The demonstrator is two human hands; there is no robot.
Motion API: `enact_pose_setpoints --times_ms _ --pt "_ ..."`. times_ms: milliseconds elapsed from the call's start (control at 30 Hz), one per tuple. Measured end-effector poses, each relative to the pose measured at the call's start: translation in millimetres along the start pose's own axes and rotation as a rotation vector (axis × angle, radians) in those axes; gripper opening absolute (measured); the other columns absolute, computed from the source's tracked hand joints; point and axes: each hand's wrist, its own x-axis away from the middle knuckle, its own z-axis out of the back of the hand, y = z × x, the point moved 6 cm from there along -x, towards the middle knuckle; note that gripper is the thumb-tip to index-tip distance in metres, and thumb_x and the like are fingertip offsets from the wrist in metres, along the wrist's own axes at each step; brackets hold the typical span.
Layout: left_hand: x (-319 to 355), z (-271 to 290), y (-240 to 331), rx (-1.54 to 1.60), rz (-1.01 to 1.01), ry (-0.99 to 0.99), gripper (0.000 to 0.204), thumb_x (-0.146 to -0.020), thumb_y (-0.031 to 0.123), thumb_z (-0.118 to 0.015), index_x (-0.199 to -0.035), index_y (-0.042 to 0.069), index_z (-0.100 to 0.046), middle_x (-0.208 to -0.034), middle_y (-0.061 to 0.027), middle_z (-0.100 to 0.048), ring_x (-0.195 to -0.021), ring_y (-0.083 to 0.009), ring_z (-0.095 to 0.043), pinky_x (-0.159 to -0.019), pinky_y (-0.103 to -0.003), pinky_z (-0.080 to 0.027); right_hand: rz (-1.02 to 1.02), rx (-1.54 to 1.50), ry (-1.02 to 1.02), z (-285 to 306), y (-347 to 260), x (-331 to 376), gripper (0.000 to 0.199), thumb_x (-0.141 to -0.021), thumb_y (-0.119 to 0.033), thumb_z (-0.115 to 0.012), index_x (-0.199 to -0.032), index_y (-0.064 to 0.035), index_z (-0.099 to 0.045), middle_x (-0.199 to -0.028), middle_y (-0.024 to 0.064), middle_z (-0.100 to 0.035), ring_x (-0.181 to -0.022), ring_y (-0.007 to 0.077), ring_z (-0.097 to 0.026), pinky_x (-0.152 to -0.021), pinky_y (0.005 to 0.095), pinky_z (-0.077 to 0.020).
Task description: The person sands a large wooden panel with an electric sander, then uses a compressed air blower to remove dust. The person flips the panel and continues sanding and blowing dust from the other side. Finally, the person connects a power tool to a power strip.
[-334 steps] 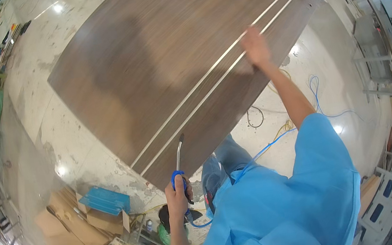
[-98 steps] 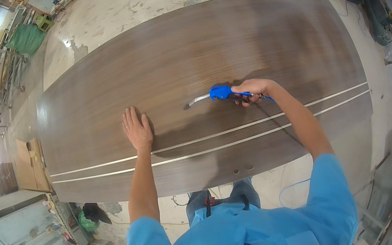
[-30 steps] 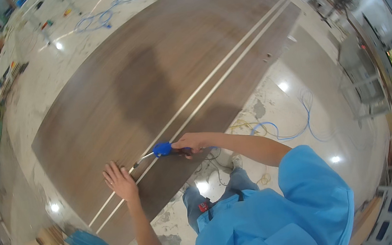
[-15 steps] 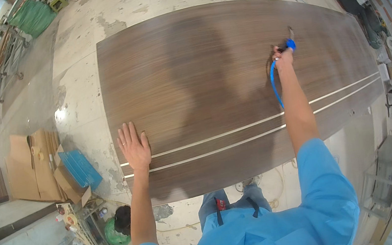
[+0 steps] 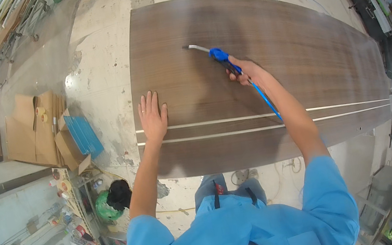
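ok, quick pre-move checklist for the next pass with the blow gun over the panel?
1. Grip: right hand closed on the blue air gun - ok.
2. Nozzle over the wood panel, aimed away from the body - ok.
3. Left hand flat on the panel beside the pale strips, apart from the nozzle - ok.
4. Blue hose lies along the right forearm, unsnagged - ok.
5. Dust left on the surface - cannot tell.

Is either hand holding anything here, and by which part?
The right hand holds a blue air blow gun by its handle. The left hand holds nothing; it lies flat on the wood panel.
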Motion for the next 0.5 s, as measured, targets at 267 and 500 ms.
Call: enact_pose_setpoints --times_ms 267,500 --pt "65.5 27.9 -40.3 -0.117 0.04 -0.056 0.057 -0.106 0.034 -0.053 -0.157 0.01 -0.045 -0.163 -0.0152 -0.043 -0.154 -0.0414 -0.031 -0.127 -0.053 -0.023 -0.207 0.584 -0.183 71.3 108.8 174.1 0.054 -0.104 -0.058 -0.056 -0.101 -0.0051 -0.065 -0.069 0.0089 -0.065 -0.039 0.0066 -0.035 -0.035 0.0237 -0.0252" --pt "95.5 25.9 -5.8 -0.125 -0.139 -0.065 0.059 -0.104 0.034 -0.057 -0.156 0.009 -0.046 -0.163 -0.015 -0.043 -0.152 -0.0427 -0.034 -0.125 -0.055 -0.025 0.151 -0.259 0.485 176.6 198.1 303.7 0.054 -0.098 -0.059 -0.066 -0.095 -0.0052 -0.064 -0.069 0.0078 -0.064 -0.038 0.0048 -0.034 -0.034 0.0245 -0.0245"
